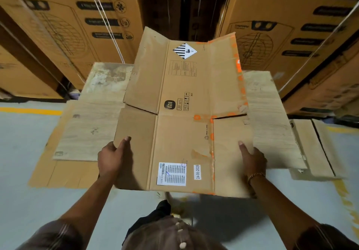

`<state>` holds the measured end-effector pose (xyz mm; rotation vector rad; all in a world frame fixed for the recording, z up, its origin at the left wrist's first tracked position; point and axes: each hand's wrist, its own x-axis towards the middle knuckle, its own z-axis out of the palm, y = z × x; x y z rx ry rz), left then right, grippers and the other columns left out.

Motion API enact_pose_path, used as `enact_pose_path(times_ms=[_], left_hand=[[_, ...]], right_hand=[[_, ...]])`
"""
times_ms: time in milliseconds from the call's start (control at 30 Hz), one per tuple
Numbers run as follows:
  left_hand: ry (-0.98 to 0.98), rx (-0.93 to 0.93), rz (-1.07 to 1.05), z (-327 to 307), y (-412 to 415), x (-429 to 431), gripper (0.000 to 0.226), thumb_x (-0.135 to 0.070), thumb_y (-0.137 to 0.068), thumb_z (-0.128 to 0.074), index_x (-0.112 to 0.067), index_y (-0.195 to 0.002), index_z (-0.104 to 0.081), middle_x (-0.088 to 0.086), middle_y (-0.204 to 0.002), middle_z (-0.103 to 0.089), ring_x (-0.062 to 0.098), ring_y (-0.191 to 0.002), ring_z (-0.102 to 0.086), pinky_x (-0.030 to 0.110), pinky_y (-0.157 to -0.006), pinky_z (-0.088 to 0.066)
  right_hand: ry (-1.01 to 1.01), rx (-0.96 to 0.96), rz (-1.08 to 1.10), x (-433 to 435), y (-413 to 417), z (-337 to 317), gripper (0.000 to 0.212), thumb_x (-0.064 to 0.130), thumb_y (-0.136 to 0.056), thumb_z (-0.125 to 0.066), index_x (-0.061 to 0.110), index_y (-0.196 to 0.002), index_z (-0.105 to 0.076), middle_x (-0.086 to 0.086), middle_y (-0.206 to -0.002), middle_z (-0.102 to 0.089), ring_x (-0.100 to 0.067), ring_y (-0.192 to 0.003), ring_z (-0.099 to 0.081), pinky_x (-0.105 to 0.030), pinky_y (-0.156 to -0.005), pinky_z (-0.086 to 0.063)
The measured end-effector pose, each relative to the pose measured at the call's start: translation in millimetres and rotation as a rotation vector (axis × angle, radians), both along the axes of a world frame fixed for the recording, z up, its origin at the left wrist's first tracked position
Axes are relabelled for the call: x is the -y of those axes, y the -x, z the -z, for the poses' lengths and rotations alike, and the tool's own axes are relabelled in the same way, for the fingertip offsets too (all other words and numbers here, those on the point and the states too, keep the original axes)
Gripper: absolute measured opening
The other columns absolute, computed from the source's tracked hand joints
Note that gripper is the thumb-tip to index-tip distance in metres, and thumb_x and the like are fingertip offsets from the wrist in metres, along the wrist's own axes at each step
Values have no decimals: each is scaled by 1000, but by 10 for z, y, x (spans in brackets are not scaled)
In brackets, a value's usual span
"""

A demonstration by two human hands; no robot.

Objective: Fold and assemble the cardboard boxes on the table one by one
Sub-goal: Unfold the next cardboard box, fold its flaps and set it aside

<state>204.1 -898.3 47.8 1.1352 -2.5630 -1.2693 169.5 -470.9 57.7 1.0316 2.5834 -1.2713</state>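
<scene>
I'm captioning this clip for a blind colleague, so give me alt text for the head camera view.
Two bare hands, left hand and right hand, hold a flattened cardboard box by its near side edges above more flattened cardboard on a grey floor. Tall printed cartons stand behind.

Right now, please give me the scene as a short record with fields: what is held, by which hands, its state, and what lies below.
held: flat box
left hand: grips near left edge, thumb on top
right hand: grips near right edge, thumb on top
box state: unfolded, flaps open, orange tape on the seams
labels: barcode sticker, date sticker
below: worn cardboard sheets on the floor
behind: stacked cartons
</scene>
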Motion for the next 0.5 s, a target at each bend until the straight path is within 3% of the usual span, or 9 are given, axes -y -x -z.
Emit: enact_pose_path(times_ms=[100, 233, 367, 400, 500], left_hand=[[-13, -65, -70, -149, -188, 108, 72, -75, -87, -56, -4, -82, -64, 12, -76, -68, 31, -74, -63, 50, -70, -53], [5, -138, -155, -292, -442, 418, 71, -75, -86, -57, -5, -77, -63, 14, -71, -66, 33, -71, -62, 45, -62, -48], [30, -155, -247, -451, -706, 810, 65, -67, -91, -59, -4, -75, -59, 14, -70, -62, 32, -69, -58, 41, -60, -42], [34, -155, -270, -462, -790, 943, 65, -68, -91, -59, -4, -77, -61, 13, -72, -63, 31, -70, -59, 42, -62, -45], [29, -159, -333, -489, -1091, 1389, 65, -71, -89, -58, -7, -81, -64, 11, -75, -66, 30, -73, -61, 47, -68, -51]], right_hand=[[28, -80, -13, 220, 17, -257, 65, 61, -89, -62, 3, -117, -68, -22, -119, -68, -41, -114, -60, -45, -98, -47], [66, -125, -75, 568, 87, -433, 92, 76, -79, -60, -2, -129, -61, -27, -131, -61, -44, -124, -54, -49, -105, -44], [113, -167, -159, 1064, 145, -542, 107, 92, -62, -53, 5, -122, -67, -21, -126, -66, -39, -118, -59, -46, -102, -48], [136, -162, -180, 1225, 143, -582, 104, 89, -64, -54, 5, -123, -66, -21, -128, -65, -39, -120, -58, -46, -103, -47], [175, -158, -256, 1780, 95, -726, 76, 59, -87, -66, -1, -133, -58, -23, -139, -57, -40, -130, -51, -43, -106, -40]])
